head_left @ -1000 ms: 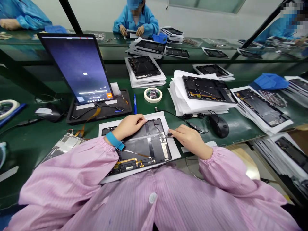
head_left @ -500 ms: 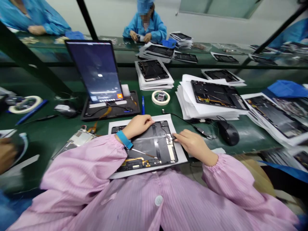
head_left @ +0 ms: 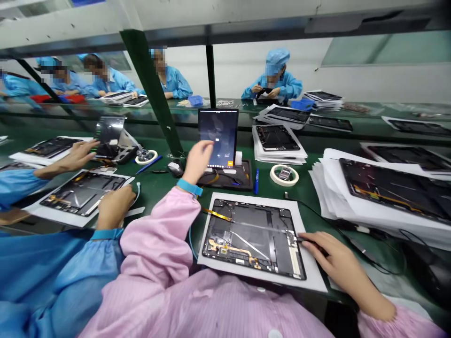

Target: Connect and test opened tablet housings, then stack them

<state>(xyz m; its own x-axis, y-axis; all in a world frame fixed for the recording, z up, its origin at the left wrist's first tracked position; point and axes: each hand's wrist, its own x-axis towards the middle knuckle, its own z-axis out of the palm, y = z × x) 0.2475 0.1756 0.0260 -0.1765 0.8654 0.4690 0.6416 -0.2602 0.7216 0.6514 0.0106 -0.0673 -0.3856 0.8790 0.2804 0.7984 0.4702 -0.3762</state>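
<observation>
An opened tablet housing (head_left: 246, 239), black inside with orange flex cables and a small board on its right side, lies on white paper (head_left: 313, 277) before me. My right hand (head_left: 329, 256) pinches a small black plug (head_left: 300, 239) at the housing's right edge, beside the board. How far the plug sits in the edge is hidden. Raised beyond the housing, my left hand (head_left: 198, 162) holds nothing, its fingers bent and a fingertip in front of the lit screen (head_left: 221, 136). Whether that fingertip touches the glass I cannot tell. An orange flex cable (head_left: 216, 214) runs out of the housing's left side.
Behind the paper are a blue pen (head_left: 257, 181) and a tape roll (head_left: 284, 175). Stacked housings on paper (head_left: 331, 197) stand to the right, with a cable (head_left: 362, 251) and a black mouse (head_left: 428, 267). At left, a co-worker's hands (head_left: 118, 206) work over another housing.
My left hand has lifted off the housing and moved forward to the lit screen. My right hand still pinches the plug at the edge. The view has swung left and up.
</observation>
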